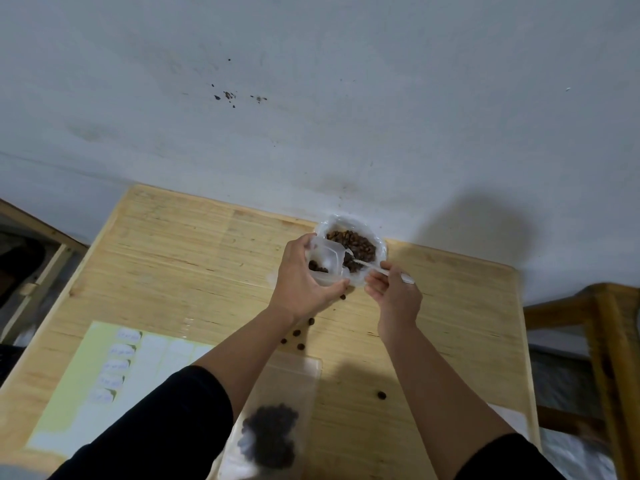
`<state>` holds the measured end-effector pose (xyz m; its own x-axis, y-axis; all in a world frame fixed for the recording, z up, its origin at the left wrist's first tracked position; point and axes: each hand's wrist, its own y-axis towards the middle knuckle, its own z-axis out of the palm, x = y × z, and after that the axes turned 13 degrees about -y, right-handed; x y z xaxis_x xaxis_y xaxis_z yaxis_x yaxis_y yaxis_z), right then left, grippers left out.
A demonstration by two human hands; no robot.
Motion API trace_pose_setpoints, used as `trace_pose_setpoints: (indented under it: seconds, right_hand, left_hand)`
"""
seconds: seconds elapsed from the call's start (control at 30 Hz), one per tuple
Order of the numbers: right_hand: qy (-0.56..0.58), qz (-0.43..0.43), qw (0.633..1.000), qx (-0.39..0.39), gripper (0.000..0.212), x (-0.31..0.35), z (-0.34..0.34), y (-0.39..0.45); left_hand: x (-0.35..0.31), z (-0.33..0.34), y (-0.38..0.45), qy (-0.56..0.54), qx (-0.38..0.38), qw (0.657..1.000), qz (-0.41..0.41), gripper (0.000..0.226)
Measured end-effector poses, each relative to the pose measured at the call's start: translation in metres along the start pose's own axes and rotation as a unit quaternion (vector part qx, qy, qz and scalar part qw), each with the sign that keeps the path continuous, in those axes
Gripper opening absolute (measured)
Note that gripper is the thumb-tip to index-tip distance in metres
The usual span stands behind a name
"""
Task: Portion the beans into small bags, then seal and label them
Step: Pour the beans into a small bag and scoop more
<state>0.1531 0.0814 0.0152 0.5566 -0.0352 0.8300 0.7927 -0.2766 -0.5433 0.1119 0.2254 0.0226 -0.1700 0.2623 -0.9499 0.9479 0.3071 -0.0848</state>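
Observation:
A clear bag of brown beans (pixel 356 242) stands open at the table's far edge. My left hand (pixel 304 282) grips a small clear plastic cup (pixel 325 263) with a few beans in it, held against the bag's left side. My right hand (pixel 393 292) pinches a white plastic spoon (pixel 377 270) whose bowl reaches into the beans. Near the front edge lies a small clear bag (pixel 277 420) holding a dark clump of beans, partly hidden by my left forearm. A yellow label sheet (pixel 79 386) with written white labels lies at the left.
Loose beans (pixel 298 336) are scattered on the wooden table (pixel 173 258) between my forearms, one more (pixel 381 395) further right. A white wall rises behind the table. Wooden furniture (pixel 602 327) stands at the right, a wooden frame (pixel 38 271) at the left.

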Motion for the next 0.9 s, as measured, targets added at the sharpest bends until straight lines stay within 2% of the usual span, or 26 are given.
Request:
trace_pose_setpoints:
  seconds: [0.17,0.43,0.57,0.73,0.8,0.9]
  right_hand:
    - [0.061,0.015,0.998,-0.008,0.022,0.012,-0.009,-0.001]
    - [0.076,-0.065,0.995,0.029,0.024,0.043,-0.028,-0.024]
    - [0.006,-0.153,0.986,0.064,0.026,0.05,-0.033,-0.045]
    - [-0.162,-0.32,0.933,0.038,0.018,0.042,-0.038,-0.061]
    - [-0.192,-0.344,0.919,0.018,0.014,0.04,-0.041,-0.065]
    - [-0.22,-0.33,0.918,-0.008,0.011,0.034,-0.049,-0.067]
  left_hand:
    - [0.0,0.0,0.001,-0.001,0.005,1.0,-0.008,0.091]
    - [0.001,0.003,0.003,0.003,0.002,1.0,-0.002,0.094]
    - [-0.001,0.005,0.004,0.004,0.001,1.0,0.003,0.096]
    - [-0.004,0.006,0.004,0.008,0.0,1.0,0.016,0.096]
    - [-0.005,0.005,0.003,0.01,-0.001,1.0,0.021,0.097]
    - [-0.006,0.004,0.002,0.011,-0.003,0.999,0.033,0.096]
